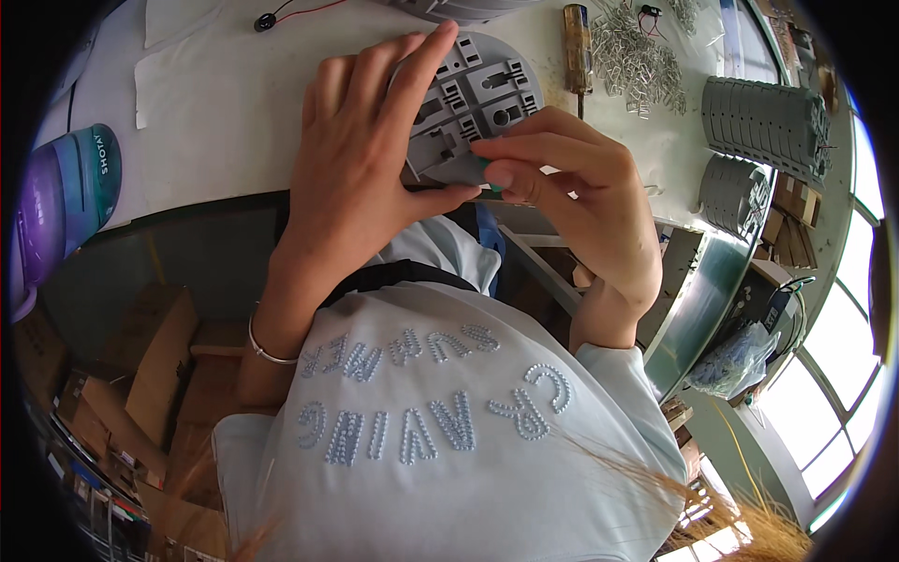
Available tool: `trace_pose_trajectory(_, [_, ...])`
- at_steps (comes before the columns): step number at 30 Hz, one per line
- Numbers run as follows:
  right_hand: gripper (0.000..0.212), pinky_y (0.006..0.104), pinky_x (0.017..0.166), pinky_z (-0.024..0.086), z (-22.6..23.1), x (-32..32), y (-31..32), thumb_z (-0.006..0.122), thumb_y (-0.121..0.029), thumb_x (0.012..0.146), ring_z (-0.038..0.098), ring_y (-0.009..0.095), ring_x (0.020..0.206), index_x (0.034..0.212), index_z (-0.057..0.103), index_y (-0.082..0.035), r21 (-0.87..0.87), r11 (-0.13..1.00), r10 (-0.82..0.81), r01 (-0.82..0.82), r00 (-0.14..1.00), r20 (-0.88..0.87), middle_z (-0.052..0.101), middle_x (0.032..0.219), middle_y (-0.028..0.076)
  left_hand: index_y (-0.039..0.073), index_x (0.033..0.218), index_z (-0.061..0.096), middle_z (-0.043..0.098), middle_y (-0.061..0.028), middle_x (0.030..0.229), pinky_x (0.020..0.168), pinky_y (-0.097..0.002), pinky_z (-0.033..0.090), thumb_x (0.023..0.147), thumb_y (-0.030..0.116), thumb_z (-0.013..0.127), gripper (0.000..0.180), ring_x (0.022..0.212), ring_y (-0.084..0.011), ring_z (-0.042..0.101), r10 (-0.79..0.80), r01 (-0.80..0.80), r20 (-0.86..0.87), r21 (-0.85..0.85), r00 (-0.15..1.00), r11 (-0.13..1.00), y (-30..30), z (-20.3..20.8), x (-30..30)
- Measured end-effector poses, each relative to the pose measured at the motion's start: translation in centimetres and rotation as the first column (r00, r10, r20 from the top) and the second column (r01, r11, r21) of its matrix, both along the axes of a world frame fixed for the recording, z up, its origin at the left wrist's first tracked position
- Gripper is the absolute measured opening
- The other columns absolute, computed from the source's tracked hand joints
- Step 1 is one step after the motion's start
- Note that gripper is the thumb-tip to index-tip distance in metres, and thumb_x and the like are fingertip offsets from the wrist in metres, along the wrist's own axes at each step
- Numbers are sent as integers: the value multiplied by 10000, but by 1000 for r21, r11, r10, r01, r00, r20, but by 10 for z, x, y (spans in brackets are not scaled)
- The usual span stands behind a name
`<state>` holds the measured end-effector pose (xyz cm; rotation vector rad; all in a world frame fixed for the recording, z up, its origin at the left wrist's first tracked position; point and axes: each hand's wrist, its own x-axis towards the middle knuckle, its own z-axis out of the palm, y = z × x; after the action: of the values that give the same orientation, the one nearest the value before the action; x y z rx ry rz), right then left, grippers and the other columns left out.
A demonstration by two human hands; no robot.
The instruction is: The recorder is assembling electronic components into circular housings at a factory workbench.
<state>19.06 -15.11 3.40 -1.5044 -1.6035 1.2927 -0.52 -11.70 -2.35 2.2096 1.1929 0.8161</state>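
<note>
A gray slotted plastic panel [487, 92], rounded at its far end and set with rows of small raised housings, was between the person's two hands above the near edge of the white desk [225, 140]. The left hand [361, 136] lay over the panel's left side, its fingers stretched along that edge and its thumb reaching out just beside the panel's near edge; whether that grip was clamped on the panel could not be told. The right hand [581, 173] was at the panel's near right corner, its grip brought together, thumb and forefinger pinched on a small green piece [495, 185], mostly hidden by the fingertips.

Just right of the panel lay a screwdriver [578, 47] with an amber handle, and farther right of it a loose heap of small bent metal pins [641, 66]. Well to the right of the panel stood two gray ribbed housings, a larger one [760, 122] and a smaller one [732, 195]. Beyond the panel was another gray plastic part [464, 9], cut off by the view. To the panel's far left was a black disc [265, 21] with a red wire; well left of the panel stood a purple and teal bottle [80, 187].
</note>
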Motion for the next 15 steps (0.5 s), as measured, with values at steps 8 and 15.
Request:
trace_pose_trajectory(8, [29,308,679,567,4,-10,-2,601,48,889,713,221,820,909,584,35,-102,991,-74,83,993,88,660,889,101,149,1499,394,503,-85,1362,996,-445,388,501,252,913,1129,1141,-328,466,5,-5,-19,7,1000,1000,0,2,1])
trace_pose_trajectory(15, [27,316,674,566,-2,-10,-10,586,31,908,723,237,826,933,580,26,10,995,-98,97,991,90,683,897,125,150,1495,402,505,-86,1349,982,-444,396,504,260,912,1119,1135,-331,461,7,-6,-12,41,1000,999,1,2,3])
